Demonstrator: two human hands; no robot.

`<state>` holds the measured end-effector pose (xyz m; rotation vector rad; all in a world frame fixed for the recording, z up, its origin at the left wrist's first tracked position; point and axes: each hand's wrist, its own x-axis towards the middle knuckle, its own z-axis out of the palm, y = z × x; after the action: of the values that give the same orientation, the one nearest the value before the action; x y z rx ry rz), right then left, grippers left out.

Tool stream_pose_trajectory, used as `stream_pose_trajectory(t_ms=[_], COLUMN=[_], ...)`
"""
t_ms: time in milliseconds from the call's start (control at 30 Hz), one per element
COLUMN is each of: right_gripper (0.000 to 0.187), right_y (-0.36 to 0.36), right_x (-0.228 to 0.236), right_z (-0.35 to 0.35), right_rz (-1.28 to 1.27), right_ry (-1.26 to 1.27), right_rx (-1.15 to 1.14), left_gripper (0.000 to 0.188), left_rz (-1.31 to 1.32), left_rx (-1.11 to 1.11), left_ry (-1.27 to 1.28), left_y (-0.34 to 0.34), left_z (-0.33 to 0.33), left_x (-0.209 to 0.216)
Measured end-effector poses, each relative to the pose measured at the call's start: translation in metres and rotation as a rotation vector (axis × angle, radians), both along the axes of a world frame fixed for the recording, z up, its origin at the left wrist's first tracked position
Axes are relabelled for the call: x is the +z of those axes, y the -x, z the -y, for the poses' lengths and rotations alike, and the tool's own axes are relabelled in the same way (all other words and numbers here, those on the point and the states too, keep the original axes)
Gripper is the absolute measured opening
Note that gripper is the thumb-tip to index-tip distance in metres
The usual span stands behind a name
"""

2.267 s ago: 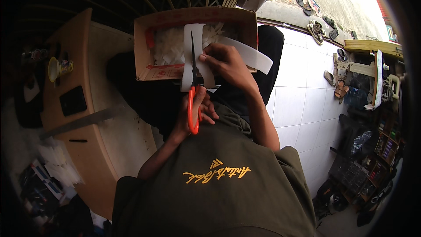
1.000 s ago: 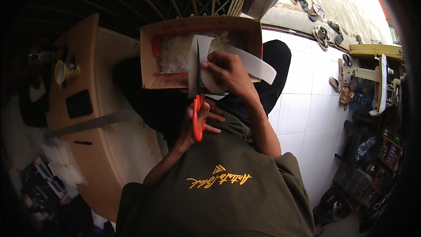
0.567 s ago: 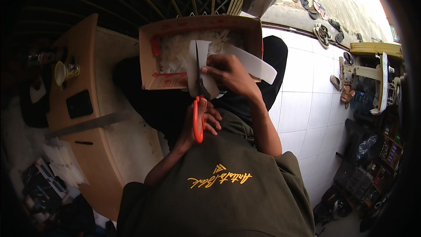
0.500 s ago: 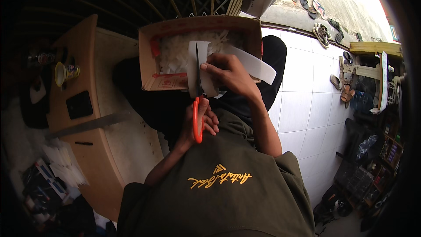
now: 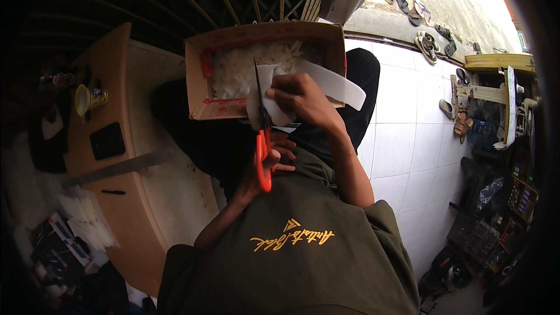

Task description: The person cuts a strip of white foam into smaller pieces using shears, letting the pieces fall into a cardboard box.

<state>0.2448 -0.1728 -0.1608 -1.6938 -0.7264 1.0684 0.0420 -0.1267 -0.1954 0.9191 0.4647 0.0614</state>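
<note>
Head-worn fisheye looks down, close over the shirt point(image 5: 280, 210); it faces the box point(image 5: 224, 108)

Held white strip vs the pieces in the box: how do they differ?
Shape: the white strip is a long, curving band; the pieces are small scraps. Place: the strip is pinched in the right hand, while the pieces lie heaped in the cardboard box. Both are whitish.

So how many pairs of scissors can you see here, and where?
1: the red-handled scissors in the left hand, blades across a white strip by the cardboard box. Others could be hidden in the clutter at lower left.
</note>
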Motion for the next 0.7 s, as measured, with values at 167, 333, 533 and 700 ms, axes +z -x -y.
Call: stream_pose_trajectory(t_ms=[167,333,533,700], right_gripper=[0.025,0.027,0.031,0.031], right_y=[-0.001,-0.001,0.005,0.003], right_x=[0.000,-0.005,-0.005,-0.008], right_z=[0.001,0.001,-0.002,-0.002], right_rz=[0.034,0.006,0.110,0.185], right_ry=[-0.023,-0.038,-0.087,-0.032], right_rx=[-0.008,-0.038,-0.103,-0.062], left_gripper=[0.069,0.056,0.059,0.067], left_rz=[-0.145,-0.285,-0.319,-0.229], left_rx=[-0.014,0.003,-0.034,0.003], left_ry=[0.037,0.076,0.046,0.106], left_y=[-0.004,-0.008,-0.008,-0.005], left_z=[-0.004,-0.007,-0.008,-0.006], left_x=[0.004,0.009,0.011,0.011])
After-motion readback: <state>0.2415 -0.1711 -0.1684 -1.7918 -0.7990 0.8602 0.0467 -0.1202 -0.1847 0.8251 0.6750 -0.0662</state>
